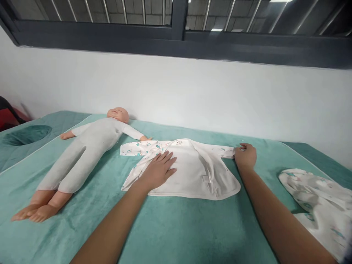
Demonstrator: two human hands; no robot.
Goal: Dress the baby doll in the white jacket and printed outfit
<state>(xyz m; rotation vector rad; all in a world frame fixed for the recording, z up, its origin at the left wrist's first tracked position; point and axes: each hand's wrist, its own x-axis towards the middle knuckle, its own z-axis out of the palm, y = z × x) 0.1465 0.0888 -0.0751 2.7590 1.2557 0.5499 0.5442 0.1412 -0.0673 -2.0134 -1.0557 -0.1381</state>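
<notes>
Closest to the camera, two bare forearms are stretched out over a green towel (192,234) that covers the whole table. At the right edge, a second bit of printed cloth (316,198) is bunched up in a loose heap, well apart from either hand.

A bit further in, a small white baby shirt (198,172) is spread flat in the middle of the towel, front flaps laid open and sleeves stretched out to both sides. The left hand (158,170) is laid palm down on the shirt's left flap — fingers spread and flat, so nothing is gripped, the fabric is just pressed down. The right hand (245,156) is curled at the end of the right sleeve (224,151), and the cuff looks to be pinched between fingers and thumb, though the exact hold can't really be made out.

Off to the left, a baby doll (88,146) in a grey bodysuit is laid on its back, arms out — one of its hands ends just beside the shirt's left sleeve.

Behind it all, a white wall (192,91) is topped by a dark window frame (178,36).
</notes>
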